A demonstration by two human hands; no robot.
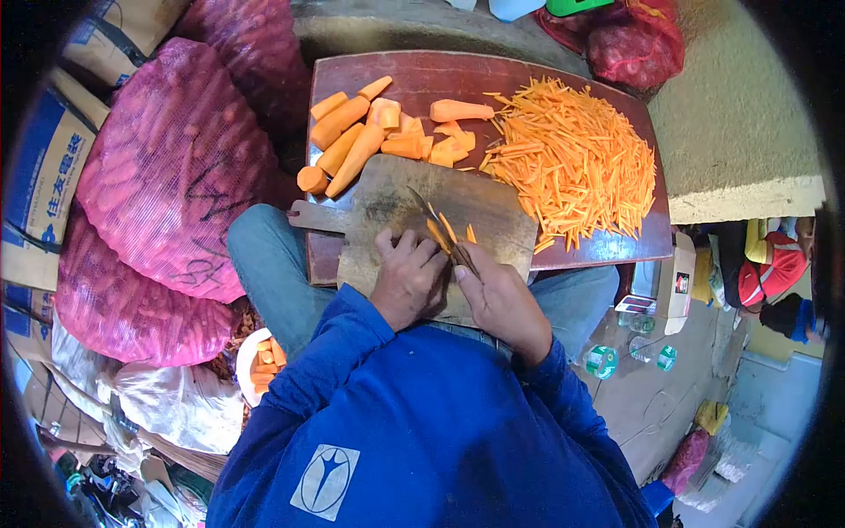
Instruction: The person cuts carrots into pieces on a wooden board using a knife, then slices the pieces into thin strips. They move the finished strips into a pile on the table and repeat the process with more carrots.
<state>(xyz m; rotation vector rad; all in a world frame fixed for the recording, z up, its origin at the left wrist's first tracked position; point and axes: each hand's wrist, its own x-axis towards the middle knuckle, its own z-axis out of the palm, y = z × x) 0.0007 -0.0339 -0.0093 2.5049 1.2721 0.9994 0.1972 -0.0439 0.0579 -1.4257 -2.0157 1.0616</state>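
Note:
A worn wooden cutting board (374, 198) lies on a dark red table (598, 255), its handle pointing left. My right hand (506, 304) is closed round the handle of a knife (429, 211), whose blade points up and left over the board. My left hand (409, 277) rests on the board just left of the knife, fingers bent and pressed down; what lies under them is hidden. A few cut carrot sticks (471, 233) are beside the blade. Behind the board lie peeled carrots and chunks (358, 158), and a large heap of carrot sticks (576, 163) is at the right.
Pink mesh sacks (176, 167) stand at the left by cardboard boxes (40, 176). A white container of carrot pieces (251, 365) sits below them. Plastic bottles (603, 361) are on the floor at the right. A red mesh bag (634, 53) lies behind the table.

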